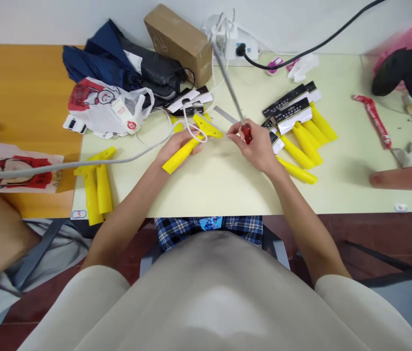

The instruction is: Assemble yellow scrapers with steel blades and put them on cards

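Observation:
My left hand [178, 142] is closed around a yellow plastic scraper [181, 155], whose wide head points up and to the right. A thin white cable loop crosses in front of that head. In my right hand [259, 146] is a screwdriver [247, 133] with a dark red handle; its long grey shaft seems to slant up and away from the scraper. The thumb and forefinger of this hand are close together, and whether something tiny sits between them I cannot make out. A flat metal blade [225, 114] lies on the table just beyond the hands.
Several yellow scrapers [306, 141] with black-and-white packaging [293, 109] lie to the right, and more yellow scrapers [98, 187] at the left. Behind are a plastic bag [103, 105], a cardboard box [178, 41] and a power strip [246, 48]. A grey cable [82, 163] crosses from the left.

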Action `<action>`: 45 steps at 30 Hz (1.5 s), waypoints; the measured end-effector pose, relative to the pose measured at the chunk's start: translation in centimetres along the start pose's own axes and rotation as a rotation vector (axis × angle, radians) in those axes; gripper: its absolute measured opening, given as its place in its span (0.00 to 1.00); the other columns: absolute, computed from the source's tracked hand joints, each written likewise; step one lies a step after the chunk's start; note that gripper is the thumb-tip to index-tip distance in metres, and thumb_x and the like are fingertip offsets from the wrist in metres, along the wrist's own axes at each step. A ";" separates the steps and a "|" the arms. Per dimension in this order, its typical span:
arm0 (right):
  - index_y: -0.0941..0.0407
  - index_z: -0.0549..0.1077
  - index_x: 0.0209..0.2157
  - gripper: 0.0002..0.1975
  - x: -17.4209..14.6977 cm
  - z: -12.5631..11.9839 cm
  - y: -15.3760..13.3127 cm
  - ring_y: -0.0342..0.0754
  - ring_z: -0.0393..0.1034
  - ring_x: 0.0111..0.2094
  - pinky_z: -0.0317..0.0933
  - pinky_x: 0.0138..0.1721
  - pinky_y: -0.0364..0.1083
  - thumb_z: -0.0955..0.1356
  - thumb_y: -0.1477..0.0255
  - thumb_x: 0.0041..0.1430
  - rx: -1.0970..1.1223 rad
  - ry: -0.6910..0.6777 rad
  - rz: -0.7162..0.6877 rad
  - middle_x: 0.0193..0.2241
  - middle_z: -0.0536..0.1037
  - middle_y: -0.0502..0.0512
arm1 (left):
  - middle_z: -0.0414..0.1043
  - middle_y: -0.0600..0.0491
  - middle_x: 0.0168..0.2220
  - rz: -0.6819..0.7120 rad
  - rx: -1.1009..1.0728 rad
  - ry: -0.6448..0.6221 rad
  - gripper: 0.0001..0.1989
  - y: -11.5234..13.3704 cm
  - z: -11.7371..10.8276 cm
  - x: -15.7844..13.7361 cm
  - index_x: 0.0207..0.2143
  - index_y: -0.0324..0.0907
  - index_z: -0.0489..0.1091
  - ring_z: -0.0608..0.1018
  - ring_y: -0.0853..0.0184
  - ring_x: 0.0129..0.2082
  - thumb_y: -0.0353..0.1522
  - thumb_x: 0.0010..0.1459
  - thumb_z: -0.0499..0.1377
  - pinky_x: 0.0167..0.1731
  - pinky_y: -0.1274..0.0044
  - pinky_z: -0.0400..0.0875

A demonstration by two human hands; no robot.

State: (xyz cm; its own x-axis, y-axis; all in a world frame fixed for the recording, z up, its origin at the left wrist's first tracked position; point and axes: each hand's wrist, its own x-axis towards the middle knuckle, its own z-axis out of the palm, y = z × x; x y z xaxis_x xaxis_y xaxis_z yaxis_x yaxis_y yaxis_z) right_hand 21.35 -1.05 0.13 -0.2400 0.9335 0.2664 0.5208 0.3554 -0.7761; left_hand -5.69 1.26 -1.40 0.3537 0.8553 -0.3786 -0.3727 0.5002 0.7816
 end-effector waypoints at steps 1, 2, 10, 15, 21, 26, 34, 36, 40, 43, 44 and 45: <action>0.54 0.60 0.34 0.21 -0.2 -0.8 -0.4 0.45 0.69 0.35 0.62 0.42 0.49 0.73 0.62 0.75 0.018 0.048 -0.014 0.45 0.84 0.54 | 0.85 0.49 0.55 -0.041 0.016 -0.037 0.15 -0.3 0.6 -0.3 0.50 0.43 0.80 0.88 0.60 0.56 0.32 0.60 0.71 0.30 0.89 0.83; 0.54 0.59 0.34 0.23 -0.3 -1.5 -0.8 0.45 0.68 0.34 0.62 0.42 0.49 0.73 0.60 0.74 0.022 0.076 -0.026 0.45 0.85 0.53 | 0.85 0.48 0.56 -0.074 0.031 -0.074 0.17 -0.7 1.3 -0.6 0.51 0.43 0.80 0.88 0.58 0.57 0.32 0.59 0.72 0.30 0.88 0.83; 0.54 0.70 0.43 0.07 -0.7 -2.2 -3.0 0.55 0.74 0.45 0.69 0.51 0.55 0.72 0.70 0.75 -0.271 0.021 -0.028 0.44 0.81 0.57 | 0.83 0.47 0.62 0.004 0.135 -0.220 0.24 -2.7 5.7 -0.7 0.57 0.42 0.82 0.85 0.49 0.63 0.34 0.58 0.75 0.32 0.79 0.90; 0.54 0.69 0.45 0.06 -0.1 -0.4 -2.7 0.59 0.73 0.53 0.68 0.55 0.56 0.71 0.71 0.76 -0.357 0.054 0.046 0.47 0.79 0.60 | 0.83 0.47 0.61 0.062 0.120 -0.118 0.25 -3.3 5.2 0.0 0.56 0.42 0.81 0.83 0.50 0.65 0.34 0.56 0.76 0.33 0.80 0.90; 0.54 0.66 0.42 0.10 1.5 0.8 -1.5 0.56 0.74 0.50 0.69 0.57 0.57 0.71 0.69 0.76 -0.207 0.018 0.051 0.48 0.82 0.57 | 0.78 0.50 0.68 0.043 0.097 -0.159 0.24 -3.3 4.5 -0.2 0.58 0.44 0.80 0.80 0.53 0.70 0.34 0.59 0.73 0.34 0.85 0.87; 0.53 0.60 0.37 0.18 2.1 1.2 -0.1 0.53 0.76 0.46 0.70 0.57 0.56 0.74 0.67 0.72 -0.043 0.031 0.035 0.45 0.84 0.55 | 0.78 0.50 0.69 -0.004 0.074 -0.147 0.26 -2.9 4.5 -0.1 0.60 0.45 0.79 0.78 0.53 0.71 0.34 0.58 0.73 0.37 0.86 0.86; 0.52 0.54 0.35 0.27 1.7 2.5 1.6 0.51 0.77 0.43 0.76 0.54 0.57 0.76 0.57 0.69 0.189 0.134 0.059 0.43 0.82 0.56 | 0.80 0.49 0.66 0.015 0.087 -0.166 0.24 -3.5 3.6 0.4 0.59 0.45 0.80 0.78 0.53 0.71 0.36 0.60 0.74 0.39 0.83 0.88; 0.52 0.53 0.35 0.30 1.7 2.6 1.5 0.50 0.77 0.43 0.78 0.53 0.57 0.77 0.55 0.67 0.237 0.152 0.079 0.42 0.82 0.57 | 0.81 0.49 0.66 0.009 0.088 -0.160 0.24 -3.5 3.6 0.4 0.59 0.45 0.80 0.79 0.54 0.70 0.36 0.60 0.74 0.38 0.83 0.89; 0.52 0.55 0.35 0.37 1.6 2.2 0.9 0.48 0.76 0.38 0.80 0.44 0.55 0.79 0.43 0.60 0.355 0.134 0.153 0.42 0.83 0.57 | 0.82 0.48 0.64 -0.014 0.088 -0.144 0.24 -3.3 3.8 0.3 0.58 0.45 0.79 0.81 0.54 0.68 0.36 0.59 0.74 0.38 0.81 0.89; 0.52 0.55 0.35 0.40 1.4 2.0 0.6 0.47 0.76 0.36 0.80 0.39 0.53 0.79 0.38 0.56 0.419 0.130 0.170 0.42 0.83 0.57 | 0.83 0.47 0.62 -0.017 0.088 -0.139 0.25 -3.3 3.8 0.2 0.58 0.45 0.79 0.82 0.54 0.66 0.36 0.59 0.75 0.39 0.80 0.90; 0.52 0.56 0.35 0.39 1.4 2.0 0.6 0.47 0.76 0.36 0.80 0.38 0.52 0.79 0.38 0.56 0.422 0.135 0.167 0.42 0.82 0.58 | 0.83 0.47 0.62 -0.017 0.088 -0.137 0.25 -3.3 3.8 0.2 0.58 0.44 0.79 0.82 0.54 0.66 0.36 0.59 0.75 0.38 0.80 0.90; 0.52 0.56 0.35 0.39 1.4 1.9 0.5 0.46 0.75 0.36 0.80 0.38 0.52 0.80 0.39 0.56 0.422 0.141 0.166 0.42 0.82 0.58 | 0.83 0.47 0.62 -0.016 0.087 -0.133 0.25 -3.3 3.9 0.1 0.58 0.44 0.79 0.82 0.54 0.66 0.36 0.59 0.75 0.38 0.80 0.90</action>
State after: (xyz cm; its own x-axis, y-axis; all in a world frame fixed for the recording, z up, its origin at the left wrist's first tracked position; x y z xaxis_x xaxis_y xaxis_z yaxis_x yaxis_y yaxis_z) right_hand 19.70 0.33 -1.04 -0.0527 0.9838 0.1716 0.1571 0.1779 -0.9714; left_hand -1.12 -0.80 -2.08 0.4719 0.8188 -0.3270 -0.2922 0.4951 0.8182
